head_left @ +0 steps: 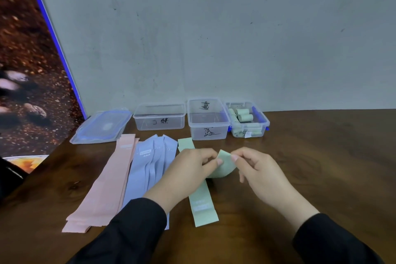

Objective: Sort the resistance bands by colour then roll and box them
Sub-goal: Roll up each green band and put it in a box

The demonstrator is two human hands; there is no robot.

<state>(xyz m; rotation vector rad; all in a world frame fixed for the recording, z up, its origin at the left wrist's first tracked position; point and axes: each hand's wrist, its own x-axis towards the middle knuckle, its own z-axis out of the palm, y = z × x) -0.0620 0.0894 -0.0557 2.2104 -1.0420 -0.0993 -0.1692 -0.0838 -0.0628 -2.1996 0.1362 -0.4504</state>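
Observation:
A green resistance band (203, 206) lies flat on the wooden table. A second green band (225, 166) is curled upward between my hands. My left hand (190, 167) pinches its left edge and my right hand (255, 167) pinches its top right edge. Another green strip end (185, 144) shows behind my left hand. A stack of pink bands (107, 184) lies at the left, and several lilac-blue bands (147, 163) lie beside it. At the back stand three clear boxes: an empty left one (159, 119), an empty middle one (209, 120), and a right one (248, 121) holding rolled green bands.
A clear lid with blue clips (102, 126) lies at the back left. A grey wall rises right behind the boxes. A picture panel with a blue edge (53, 34) leans at the left. Bare wooden table (321, 156) spreads to the right.

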